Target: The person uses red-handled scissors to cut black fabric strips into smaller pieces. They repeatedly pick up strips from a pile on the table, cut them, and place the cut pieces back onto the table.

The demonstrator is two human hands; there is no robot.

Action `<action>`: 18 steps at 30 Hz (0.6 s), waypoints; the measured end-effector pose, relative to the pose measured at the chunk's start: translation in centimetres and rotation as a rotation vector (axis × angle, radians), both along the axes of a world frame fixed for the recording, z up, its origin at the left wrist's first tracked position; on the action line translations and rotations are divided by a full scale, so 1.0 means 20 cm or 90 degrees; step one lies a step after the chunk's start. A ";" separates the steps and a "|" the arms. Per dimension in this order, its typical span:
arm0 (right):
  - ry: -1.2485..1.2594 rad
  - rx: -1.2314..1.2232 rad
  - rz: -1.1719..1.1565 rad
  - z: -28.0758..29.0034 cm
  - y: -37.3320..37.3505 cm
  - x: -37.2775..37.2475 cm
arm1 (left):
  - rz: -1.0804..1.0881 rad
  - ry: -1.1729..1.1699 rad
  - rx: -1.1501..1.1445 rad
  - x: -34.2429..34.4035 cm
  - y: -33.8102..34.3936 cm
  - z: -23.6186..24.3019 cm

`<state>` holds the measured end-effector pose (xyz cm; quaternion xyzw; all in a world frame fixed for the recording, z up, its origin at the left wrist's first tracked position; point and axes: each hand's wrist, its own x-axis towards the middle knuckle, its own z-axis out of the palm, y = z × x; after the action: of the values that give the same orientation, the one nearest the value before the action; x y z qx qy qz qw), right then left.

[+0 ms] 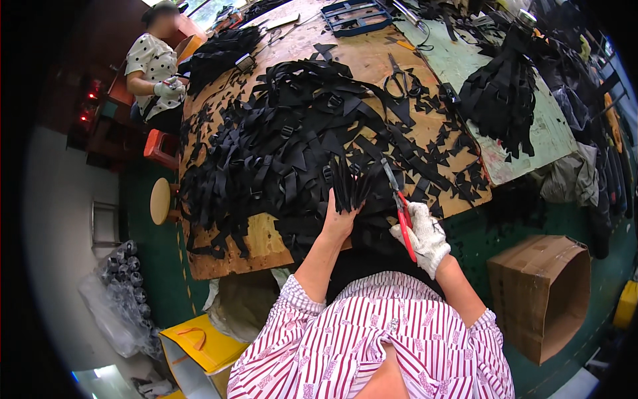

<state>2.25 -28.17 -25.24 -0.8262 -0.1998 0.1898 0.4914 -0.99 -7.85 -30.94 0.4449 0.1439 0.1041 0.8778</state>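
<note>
My bare left hand is closed around a bunch of black fabric strips, their ends fanning upward. To its right, my right hand wears a white knitted glove and grips red-handled scissors. The blades point up and away, a little apart from the bunch. Just beyond both hands, a large heap of black straps and triangular fabric pieces with plastic buckles covers much of the wooden table. Dark cloth lies below my left hand, partly hidden by my arms.
Another pair of dark scissors lies at the table's far right among small black scraps. A blue crate is at the back. A gloved co-worker sits at far left. An open cardboard box stands right, a yellow bag lower left.
</note>
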 end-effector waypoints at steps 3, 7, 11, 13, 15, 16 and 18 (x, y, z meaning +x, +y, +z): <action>-0.002 -0.043 -0.004 0.03 0.00 0.04 | -0.029 0.001 0.166 -0.04 0.01 -0.02; 0.223 0.079 -0.076 -0.06 0.02 0.00 | -0.007 0.022 0.216 -0.02 0.00 -0.01; 0.339 0.069 -0.083 0.06 0.04 0.00 | -0.005 -0.013 0.179 -0.04 0.01 -0.05; 0.328 0.075 -0.067 0.05 0.04 0.02 | 0.000 -0.005 0.187 -0.03 0.03 -0.07; 0.314 0.062 -0.029 0.01 0.03 0.04 | 0.013 0.043 0.141 -0.04 0.03 -0.06; 0.271 0.074 -0.014 -0.03 0.02 0.04 | 0.022 0.046 0.124 -0.04 0.03 -0.05; 0.190 0.098 0.013 -0.08 0.02 0.05 | 0.041 0.033 0.095 -0.03 0.00 0.01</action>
<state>3.20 -27.78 -26.86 -0.7468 -0.1471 0.2995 0.5753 -1.63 -7.86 -30.81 0.5067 0.1723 0.1309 0.8345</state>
